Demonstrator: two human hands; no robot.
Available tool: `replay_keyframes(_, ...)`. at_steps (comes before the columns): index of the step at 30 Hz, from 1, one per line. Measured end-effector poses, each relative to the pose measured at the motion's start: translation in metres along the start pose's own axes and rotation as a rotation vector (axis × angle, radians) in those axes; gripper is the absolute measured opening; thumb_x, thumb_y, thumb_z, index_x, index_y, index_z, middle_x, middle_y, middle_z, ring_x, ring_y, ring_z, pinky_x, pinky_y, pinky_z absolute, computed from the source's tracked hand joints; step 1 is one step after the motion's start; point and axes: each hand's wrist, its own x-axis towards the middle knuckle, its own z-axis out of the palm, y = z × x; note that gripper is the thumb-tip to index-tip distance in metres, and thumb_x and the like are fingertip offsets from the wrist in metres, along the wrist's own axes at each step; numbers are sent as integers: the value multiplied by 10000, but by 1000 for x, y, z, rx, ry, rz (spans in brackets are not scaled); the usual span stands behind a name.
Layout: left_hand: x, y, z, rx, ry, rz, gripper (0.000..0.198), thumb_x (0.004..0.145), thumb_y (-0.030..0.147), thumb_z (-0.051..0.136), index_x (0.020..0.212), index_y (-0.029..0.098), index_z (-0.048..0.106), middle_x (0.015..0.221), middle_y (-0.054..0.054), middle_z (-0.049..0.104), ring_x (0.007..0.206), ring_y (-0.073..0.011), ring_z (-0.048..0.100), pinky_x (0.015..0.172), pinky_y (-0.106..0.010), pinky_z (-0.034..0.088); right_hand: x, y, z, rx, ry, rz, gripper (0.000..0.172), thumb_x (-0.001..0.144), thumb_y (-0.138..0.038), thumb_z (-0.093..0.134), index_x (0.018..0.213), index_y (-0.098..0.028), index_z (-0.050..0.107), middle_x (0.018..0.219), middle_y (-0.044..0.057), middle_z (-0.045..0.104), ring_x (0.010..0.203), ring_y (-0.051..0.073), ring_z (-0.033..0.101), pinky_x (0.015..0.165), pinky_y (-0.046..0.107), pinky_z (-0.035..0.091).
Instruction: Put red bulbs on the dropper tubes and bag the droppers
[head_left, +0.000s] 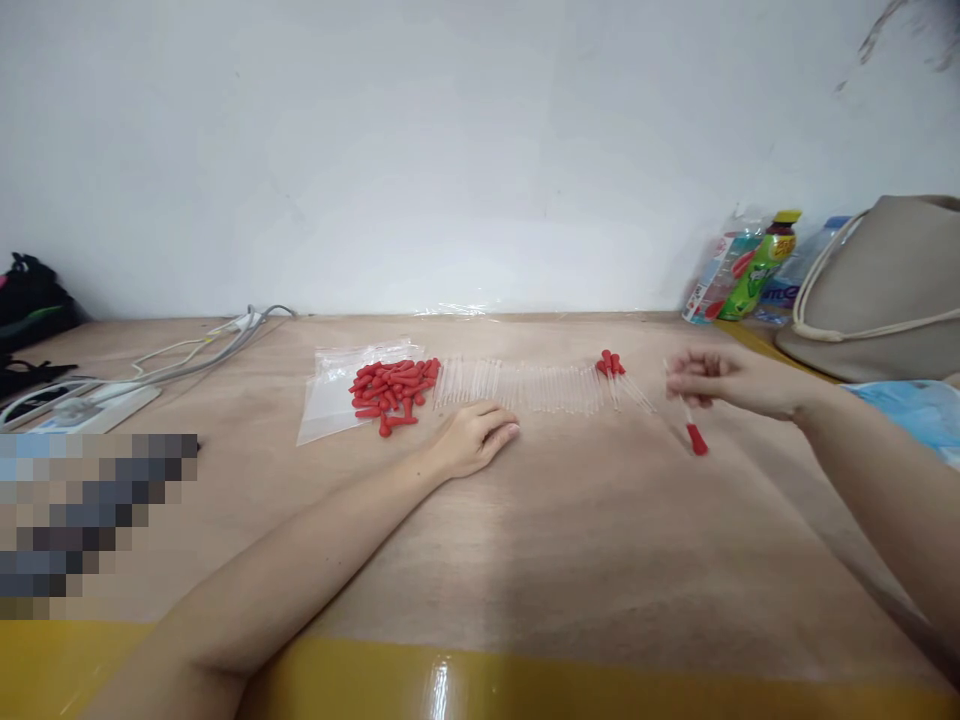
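My right hand (701,378) is raised over the right side of the table, its fingers pinched on a dropper (697,438). This dropper has a thin clear tube and a red rubber bulb, which points down toward me. My left hand (480,440) rests loosely curled on the tabletop, with nothing visible in it. Just beyond it lies a long row of thin clear tubes (540,388). A pile of red rubber bulbs (397,385) sits left of the row. At the row's right end lie several droppers with red bulbs (611,362).
Under the bulb pile is a clear plastic bag (326,400). Bottles (757,270) and a beige bag (885,290) stand at the back right, a blue package (900,410) nearer. A power strip (105,405) with cables lies left. Yellow tape (360,680) lines the front edge.
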Motion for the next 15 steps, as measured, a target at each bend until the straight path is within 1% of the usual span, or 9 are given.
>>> replay_keyframes(1, 0, 0, 0, 0, -4, -1, 248, 894, 281, 391, 950, 162, 602, 880, -63, 611, 820, -153, 573, 742, -281, 457, 7, -3, 5, 56, 173, -82, 266, 670, -396, 624, 804, -187, 529, 594, -3, 566, 498, 98, 500, 482, 224, 406)
replay_keyframes(2, 0, 0, 0, 0, -8, -2, 250, 894, 281, 389, 949, 163, 602, 879, -63, 611, 817, -153, 573, 740, -280, 457, 15, -5, 11, 63, 338, -158, 277, 686, -390, 613, 850, -184, 525, 627, 6, 579, 533, 107, 533, 521, 234, 436)
replay_keyframes(3, 0, 1, -1, 0, -13, -3, 250, 895, 281, 388, 946, 163, 603, 878, -63, 610, 815, -152, 573, 739, -279, 457, 21, -6, 17, 31, 475, -226, 266, 709, -382, 593, 871, -180, 529, 674, 22, 595, 581, 118, 565, 563, 246, 458)
replay_keyframes(5, 0, 1, -1, 1, -17, -3, 252, 895, 280, 388, 941, 161, 605, 877, -63, 610, 816, -152, 572, 742, -279, 456, 32, -3, 31, -123, 681, -344, 210, 743, -361, 560, 847, -179, 549, 745, 46, 617, 669, 141, 597, 637, 269, 476)
replay_keyframes(6, 0, 1, -1, 2, -17, -3, 252, 895, 279, 389, 941, 159, 605, 877, -64, 610, 819, -152, 571, 745, -279, 456, 35, 1, 38, -214, 743, -388, 182, 753, -351, 546, 818, -181, 556, 770, 52, 624, 699, 151, 601, 661, 281, 477)
replay_keyframes(8, 0, 1, -1, 3, -19, -3, 251, 894, 279, 390, 944, 156, 604, 882, -66, 609, 826, -154, 568, 752, -281, 455, 39, 12, 48, -359, 813, -429, 145, 765, -328, 523, 777, -188, 561, 792, 56, 633, 731, 167, 597, 692, 304, 474)
replay_keyframes(10, 1, 1, -1, -1, -19, 0, 252, 895, 280, 388, 946, 157, 602, 885, -67, 609, 828, -155, 567, 755, -285, 456, 39, 25, 54, -417, 820, -402, 137, 774, -309, 492, 767, -192, 563, 816, 62, 635, 741, 177, 593, 690, 314, 474)
replay_keyframes(13, 1, 0, -1, -9, -22, 7, 252, 895, 280, 387, 943, 158, 601, 884, -66, 610, 831, -155, 568, 760, -289, 457, 37, 41, 56, -415, 784, -280, 140, 769, -287, 469, 778, -189, 568, 869, 72, 636, 758, 176, 593, 691, 303, 470)
replay_keyframes(15, 1, 0, 0, -11, -25, 8, 251, 895, 280, 387, 941, 158, 601, 884, -66, 611, 836, -157, 569, 764, -291, 457, 35, 46, 55, -422, 738, -176, 128, 747, -267, 477, 760, -185, 574, 865, 70, 641, 752, 174, 594, 699, 294, 463)
